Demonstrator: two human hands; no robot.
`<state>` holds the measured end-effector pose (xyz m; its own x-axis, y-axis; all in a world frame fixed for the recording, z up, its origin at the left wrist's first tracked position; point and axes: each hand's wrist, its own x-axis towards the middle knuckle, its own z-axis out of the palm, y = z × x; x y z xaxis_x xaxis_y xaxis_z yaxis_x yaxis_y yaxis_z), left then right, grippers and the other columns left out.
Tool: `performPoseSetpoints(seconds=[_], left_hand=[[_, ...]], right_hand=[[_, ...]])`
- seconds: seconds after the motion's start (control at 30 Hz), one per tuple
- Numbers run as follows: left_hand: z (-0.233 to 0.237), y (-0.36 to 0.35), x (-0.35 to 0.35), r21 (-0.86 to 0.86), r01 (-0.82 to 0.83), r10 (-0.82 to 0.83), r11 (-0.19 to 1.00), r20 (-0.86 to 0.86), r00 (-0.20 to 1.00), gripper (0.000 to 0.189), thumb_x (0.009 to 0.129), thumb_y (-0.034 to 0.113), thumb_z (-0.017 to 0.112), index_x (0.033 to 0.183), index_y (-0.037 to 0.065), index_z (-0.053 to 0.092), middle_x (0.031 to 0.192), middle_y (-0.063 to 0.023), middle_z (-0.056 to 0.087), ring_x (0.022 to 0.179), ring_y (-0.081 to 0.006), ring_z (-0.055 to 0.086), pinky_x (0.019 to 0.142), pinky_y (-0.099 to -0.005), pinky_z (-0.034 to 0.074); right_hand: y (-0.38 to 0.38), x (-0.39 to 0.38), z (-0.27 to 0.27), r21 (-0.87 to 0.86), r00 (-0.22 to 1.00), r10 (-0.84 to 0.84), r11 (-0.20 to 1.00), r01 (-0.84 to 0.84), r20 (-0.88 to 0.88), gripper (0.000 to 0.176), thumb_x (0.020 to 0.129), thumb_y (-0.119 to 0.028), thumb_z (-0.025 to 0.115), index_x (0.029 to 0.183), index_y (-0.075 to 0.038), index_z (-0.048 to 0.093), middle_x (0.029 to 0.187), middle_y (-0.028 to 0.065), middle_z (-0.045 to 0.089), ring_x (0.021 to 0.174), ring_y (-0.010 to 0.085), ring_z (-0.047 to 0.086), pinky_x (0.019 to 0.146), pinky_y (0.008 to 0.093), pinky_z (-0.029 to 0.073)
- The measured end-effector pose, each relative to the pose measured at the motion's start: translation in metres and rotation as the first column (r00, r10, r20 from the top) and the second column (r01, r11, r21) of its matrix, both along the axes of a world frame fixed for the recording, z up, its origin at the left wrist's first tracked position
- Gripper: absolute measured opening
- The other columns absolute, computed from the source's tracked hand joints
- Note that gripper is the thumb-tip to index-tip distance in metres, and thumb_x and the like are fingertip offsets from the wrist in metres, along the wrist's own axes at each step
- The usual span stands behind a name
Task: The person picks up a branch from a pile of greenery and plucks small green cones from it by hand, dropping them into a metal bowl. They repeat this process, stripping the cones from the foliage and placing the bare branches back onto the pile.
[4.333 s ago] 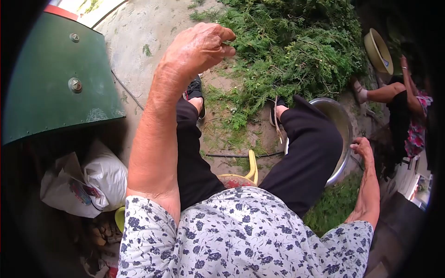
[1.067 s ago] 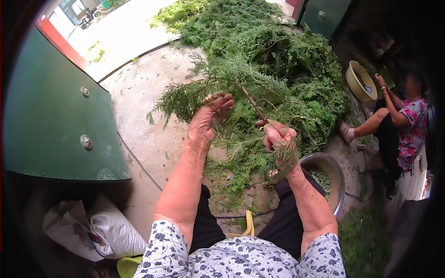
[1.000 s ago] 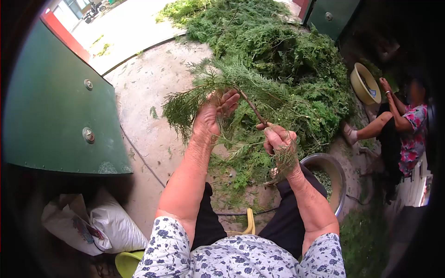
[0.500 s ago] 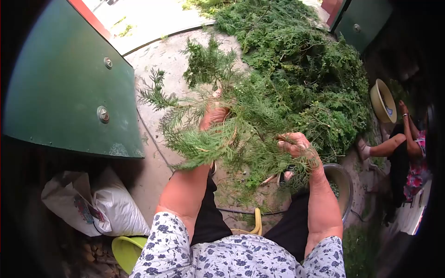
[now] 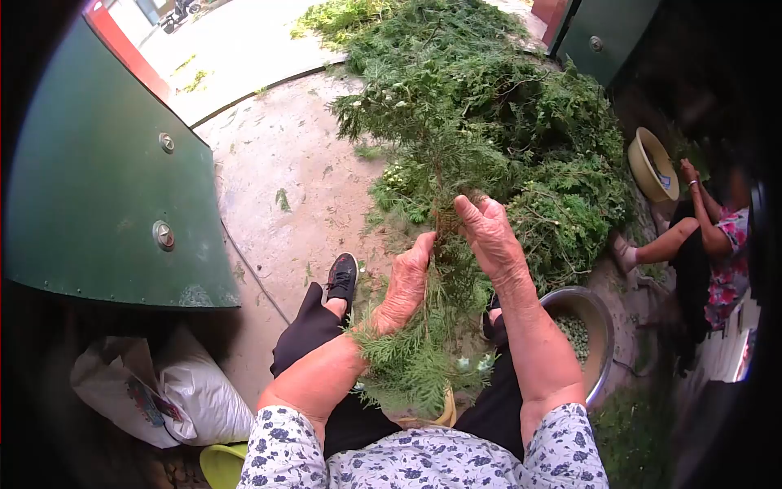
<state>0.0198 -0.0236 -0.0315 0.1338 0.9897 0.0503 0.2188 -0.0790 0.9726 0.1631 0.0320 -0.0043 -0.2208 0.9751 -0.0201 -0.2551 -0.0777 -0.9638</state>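
Note:
A leafy green conifer branch point(image 5: 423, 342) stretches upright in front of my body, its lower sprays hanging between my knees. My left hand point(image 5: 406, 285) is closed round its stem, left of the middle. Higher and to the right, my right hand point(image 5: 491, 236) grips the branch's foliage with thumb and fingers. The upper end of the branch overlaps a big heap of cut greenery point(image 5: 562, 179), so where one stops and the other begins is hard to tell. Beside my right knee is a metal basin point(image 5: 603, 334) holding small pale green pieces.
A green metal door point(image 5: 98, 179) stands at the left, above white sacks point(image 5: 204, 391) and a yellow-green basin point(image 5: 221, 466). A cable point(image 5: 259, 277) crosses the floor. At the right sits another person point(image 5: 725, 244) near a beige basin point(image 5: 652, 167).
My hands have come closer together; the left moved down and right, the right moved up and left. The branch has turned from spread sideways to upright. The view has shifted slightly.

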Motion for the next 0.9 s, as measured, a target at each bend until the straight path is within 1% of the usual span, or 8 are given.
performPoseSetpoints(seconds=[0.2,0.5,0.63,0.67,0.7,0.77,0.83,0.9], left_hand=[[0.010,-0.002,0.004,-0.055,0.240,-0.238,0.969,-0.463,0.854,0.040,0.074,-0.003,0.050,0.114,0.001,0.044,0.087,-0.0203,0.062,0.082,-0.0374,0.060,0.071,-0.0379,0.049],[0.029,0.034,-0.021,-0.213,0.166,-0.047,0.963,0.472,0.880,0.040,0.084,0.025,0.064,0.112,-0.001,0.054,0.100,-0.0055,0.062,0.096,-0.0141,0.056,0.086,-0.0286,0.041],[0.030,0.033,-0.019,-0.321,0.011,0.190,0.947,0.585,0.788,0.040,0.079,0.030,0.069,0.107,0.004,0.057,0.099,-0.0026,0.061,0.092,-0.0133,0.055,0.085,-0.0299,0.041],[0.035,0.032,-0.018,-0.326,0.003,0.207,0.945,0.609,0.766,0.039,0.078,0.029,0.069,0.107,0.005,0.057,0.098,-0.0027,0.061,0.093,-0.0132,0.055,0.085,-0.0300,0.041],[0.037,0.031,-0.018,-0.331,-0.003,0.224,0.943,0.631,0.742,0.038,0.078,0.027,0.069,0.107,0.006,0.057,0.097,-0.0027,0.061,0.093,-0.0131,0.055,0.085,-0.0300,0.041],[0.030,0.033,-0.021,-0.316,0.019,0.196,0.949,0.633,0.749,0.037,0.080,0.028,0.067,0.108,0.006,0.057,0.097,-0.0035,0.061,0.091,-0.0137,0.056,0.083,-0.0302,0.043],[0.033,0.032,-0.022,-0.465,0.148,0.274,0.873,0.719,0.639,0.035,0.082,0.030,0.063,0.106,0.006,0.058,0.098,-0.0040,0.061,0.088,-0.0142,0.058,0.080,-0.0301,0.047],[0.047,0.031,-0.027,-0.540,0.179,0.355,0.822,0.734,0.579,0.034,0.083,0.030,0.063,0.107,0.006,0.058,0.099,-0.0032,0.061,0.090,-0.0143,0.057,0.080,-0.0314,0.047]], right_hand=[[-0.007,0.002,-0.007,-0.254,0.949,-0.159,0.963,0.088,-0.274,0.027,0.086,-0.017,0.059,0.106,0.001,0.055,0.075,0.0077,0.057,0.060,0.0136,0.054,0.055,0.0288,0.047],[-0.035,-0.022,-0.016,-0.203,0.972,-0.233,0.954,0.221,-0.039,0.024,0.084,-0.011,0.061,0.105,-0.001,0.056,0.090,0.0050,0.061,0.072,0.0141,0.059,0.060,0.0272,0.049],[-0.049,-0.025,-0.066,0.545,0.534,-0.462,0.839,0.003,0.708,0.036,0.087,-0.028,0.057,0.114,-0.005,0.053,0.109,0.0046,0.057,0.095,0.0173,0.055,0.076,0.0304,0.045],[-0.056,-0.029,-0.055,0.208,0.929,-0.233,0.962,0.176,0.288,0.038,0.087,-0.030,0.057,0.116,-0.005,0.052,0.109,0.0051,0.056,0.097,0.0187,0.054,0.075,0.0295,0.044],[-0.060,-0.031,-0.050,-0.181,0.936,-0.140,0.980,0.084,-0.323,0.041,0.086,-0.032,0.057,0.117,-0.006,0.051,0.110,0.0057,0.055,0.098,0.0201,0.054,0.075,0.0287,0.044],[-0.056,-0.027,-0.048,-0.398,0.815,-0.345,0.904,0.155,-0.465,0.037,0.081,-0.021,0.060,0.113,-0.004,0.053,0.099,0.0094,0.058,0.090,0.0226,0.057,0.070,0.0279,0.044],[-0.041,-0.019,-0.038,0.525,0.726,-0.287,0.843,-0.120,0.625,0.035,0.073,-0.009,0.060,0.107,0.000,0.055,0.091,0.0135,0.060,0.083,0.0260,0.060,0.066,0.0286,0.046],[-0.034,-0.025,-0.028,0.326,0.888,-0.097,0.943,-0.062,0.450,0.029,0.067,-0.001,0.059,0.095,0.004,0.054,0.078,0.0161,0.058,0.072,0.0318,0.059,0.061,0.0323,0.046]])
